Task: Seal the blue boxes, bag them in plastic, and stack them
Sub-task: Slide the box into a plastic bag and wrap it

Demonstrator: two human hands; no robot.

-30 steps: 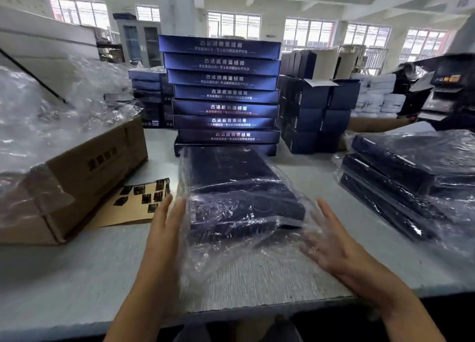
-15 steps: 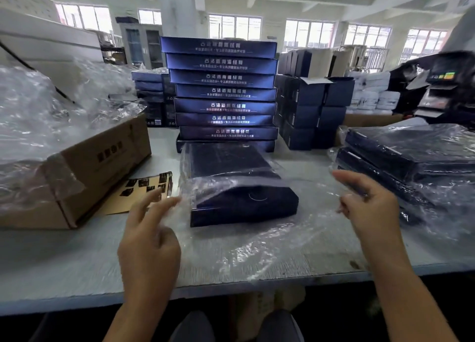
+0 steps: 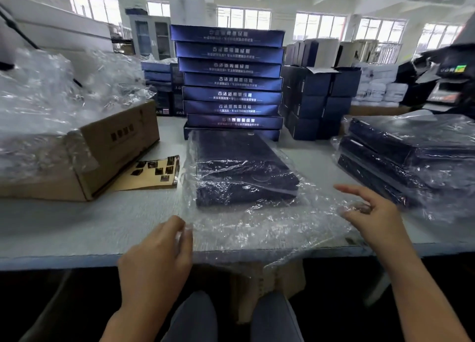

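Plainly the job stood midway: near the counter's (image 3: 64, 228) front edge the left hand (image 3: 156, 251) pinched the plastic bag's (image 3: 257, 233) left corner, the blue box (image 3: 244, 172) lay inside it mid-counter, and the right hand (image 3: 372, 213) pinched its right edge. An unbagged stack (image 3: 231, 79) waited behind and a bagged stack (image 3: 411, 148) sat at the right edge. The white lettering on the unbagged boxes was too blurred to read.

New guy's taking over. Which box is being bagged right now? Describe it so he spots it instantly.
Find the tall stack of blue boxes at the middle of the table. Directly in front of it, one dark blue box lies flat in a loose clear bag. Unlike the bagged boxes piled at the right, it lies alone, its bag's slack spreading to the near table edge.
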